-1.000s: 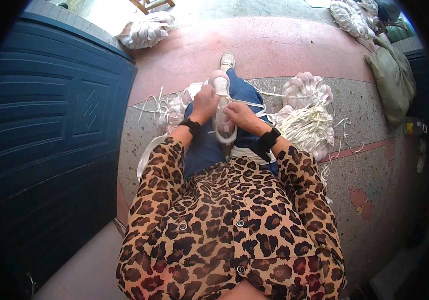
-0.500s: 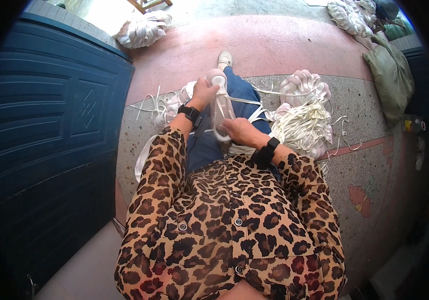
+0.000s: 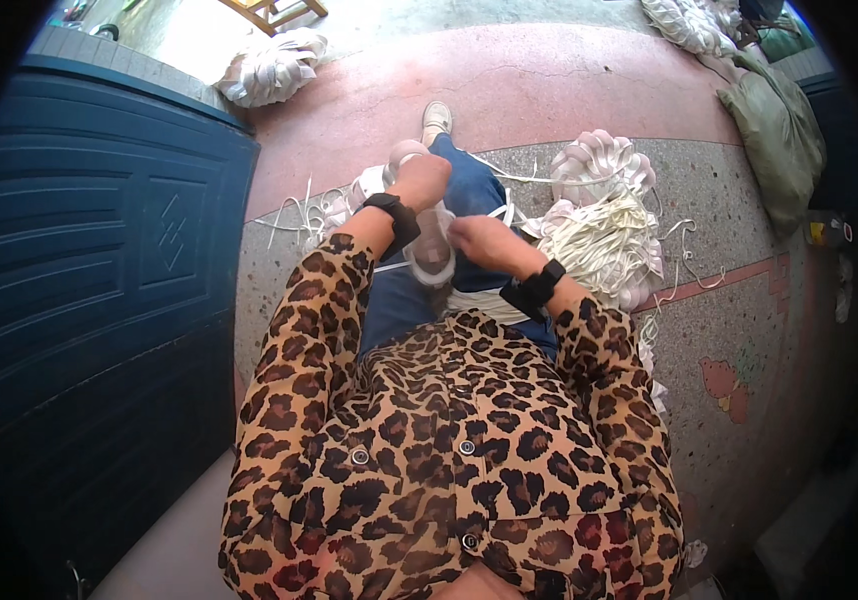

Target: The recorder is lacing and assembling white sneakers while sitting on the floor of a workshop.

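Observation:
A pale pink and white shoe upper (image 3: pixel 433 252) lies lengthwise over my lap, its rounded end up by my knee. My left hand (image 3: pixel 421 182) is closed around its far part and covers much of it. At its right edge, the fingers of my right hand (image 3: pixel 487 244) are pressed together; what they pinch is hidden. A white lace (image 3: pixel 509 212) crosses my jeans beside that hand. To the right on the floor rest a fanned bundle of pale uppers (image 3: pixel 601 160) and a heap of white laces (image 3: pixel 604 240).
More pale pieces with loose laces (image 3: pixel 299 215) lie left of my leg. A blue panelled door (image 3: pixel 109 230) stands at the left. Farther off are a white bundle (image 3: pixel 274 68), a wooden stool (image 3: pixel 274 12) and a grey-green sack (image 3: pixel 774 150).
My left hand has turned over the shoe upper and covers more of it. My right hand has moved slightly up and right. The lace stretched between the hands no longer shows there.

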A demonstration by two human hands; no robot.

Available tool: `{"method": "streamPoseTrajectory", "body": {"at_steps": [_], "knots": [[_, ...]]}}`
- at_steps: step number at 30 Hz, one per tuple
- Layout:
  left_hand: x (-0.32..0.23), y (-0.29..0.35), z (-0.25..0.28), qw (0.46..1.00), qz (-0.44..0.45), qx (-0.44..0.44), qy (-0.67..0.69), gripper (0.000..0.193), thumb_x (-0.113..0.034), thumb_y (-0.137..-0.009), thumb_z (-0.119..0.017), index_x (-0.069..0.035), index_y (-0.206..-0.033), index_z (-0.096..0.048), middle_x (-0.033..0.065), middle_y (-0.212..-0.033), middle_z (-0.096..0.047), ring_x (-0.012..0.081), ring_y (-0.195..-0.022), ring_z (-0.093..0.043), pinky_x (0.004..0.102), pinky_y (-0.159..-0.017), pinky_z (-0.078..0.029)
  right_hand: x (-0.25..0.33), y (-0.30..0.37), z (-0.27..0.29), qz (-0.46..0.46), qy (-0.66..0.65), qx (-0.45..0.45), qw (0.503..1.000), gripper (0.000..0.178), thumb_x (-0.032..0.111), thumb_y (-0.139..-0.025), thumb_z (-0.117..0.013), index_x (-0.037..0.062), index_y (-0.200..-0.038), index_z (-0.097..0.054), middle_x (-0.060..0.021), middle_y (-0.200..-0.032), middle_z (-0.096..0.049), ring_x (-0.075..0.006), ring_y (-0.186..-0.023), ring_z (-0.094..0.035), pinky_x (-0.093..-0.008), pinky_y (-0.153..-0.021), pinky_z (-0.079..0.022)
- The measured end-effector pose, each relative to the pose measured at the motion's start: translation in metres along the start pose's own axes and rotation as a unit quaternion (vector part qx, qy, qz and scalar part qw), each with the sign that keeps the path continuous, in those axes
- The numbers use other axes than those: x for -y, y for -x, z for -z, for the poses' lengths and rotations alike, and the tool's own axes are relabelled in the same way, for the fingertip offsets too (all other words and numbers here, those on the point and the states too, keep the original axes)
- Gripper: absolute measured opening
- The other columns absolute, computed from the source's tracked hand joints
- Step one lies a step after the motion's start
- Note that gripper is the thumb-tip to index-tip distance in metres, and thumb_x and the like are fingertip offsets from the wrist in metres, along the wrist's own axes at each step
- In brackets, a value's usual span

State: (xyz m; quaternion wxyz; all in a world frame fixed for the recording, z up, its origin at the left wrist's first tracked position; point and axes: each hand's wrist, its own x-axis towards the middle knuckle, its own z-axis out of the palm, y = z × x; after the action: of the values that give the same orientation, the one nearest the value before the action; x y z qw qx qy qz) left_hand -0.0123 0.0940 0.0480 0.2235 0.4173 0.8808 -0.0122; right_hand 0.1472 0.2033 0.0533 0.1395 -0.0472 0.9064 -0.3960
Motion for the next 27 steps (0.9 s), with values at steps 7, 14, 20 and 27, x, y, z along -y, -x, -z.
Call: {"method": "streamPoseTrajectory", "body": {"at_steps": [7,14,20,27], "knots": [[-0.017,0.0,-0.001,0.995,-0.07,-0.009,-0.065,0.014,-0.002,-0.078,-0.063,0.001,-0.087,-0.073,0.0226,-0.093,-0.071,0.0351,-0.093,-0.07,0.0418,-0.078,-0.058,0.032,0.022,-0.017,0.05,0.033,0.032,0.998,0.018,0.015,-0.089,-0.059,0.0009,-0.098,-0.066,-0.0201,-0.093,-0.068,-0.041,-0.088,-0.068,-0.049,-0.076,-0.054],[0.015,0.011,-0.01,0.968,-0.221,-0.092,-0.078,0.014,-0.004,-0.078,-0.063,-0.001,-0.09,-0.07,0.0185,-0.091,-0.069,0.0334,-0.092,-0.066,0.0391,-0.086,-0.055,0.04,0.015,-0.02,0.106,-0.008,-0.014,0.994,0.016,0.011,-0.087,-0.059,0.0011,-0.099,-0.064,-0.0205,-0.092,-0.068,-0.0404,-0.087,-0.068,-0.049,-0.076,-0.053],[0.043,0.025,-0.012,0.945,0.031,-0.169,0.279,0.029,-0.006,-0.087,-0.058,0.001,-0.113,-0.07,0.0241,-0.108,-0.07,0.037,-0.104,-0.068,0.0422,-0.09,-0.053,0.061,0.014,-0.03,0.138,0.003,0.011,0.99,0.013,0.009,-0.084,-0.061,0.0025,-0.095,-0.064,-0.0197,-0.083,-0.069,-0.0395,-0.083,-0.069,-0.0477,-0.074,-0.054],[0.06,0.012,-0.02,0.947,-0.007,-0.185,0.262,0.026,-0.009,-0.087,-0.059,0.001,-0.107,-0.072,0.0253,-0.106,-0.07,0.0387,-0.102,-0.068,0.0426,-0.092,-0.052,0.083,0.009,0.012,0.136,0.071,0.065,0.986,0.013,0.012,-0.087,-0.064,0.011,-0.099,-0.067,-0.0126,-0.086,-0.07,-0.0338,-0.081,-0.071,-0.0426,-0.07,-0.056]]}}
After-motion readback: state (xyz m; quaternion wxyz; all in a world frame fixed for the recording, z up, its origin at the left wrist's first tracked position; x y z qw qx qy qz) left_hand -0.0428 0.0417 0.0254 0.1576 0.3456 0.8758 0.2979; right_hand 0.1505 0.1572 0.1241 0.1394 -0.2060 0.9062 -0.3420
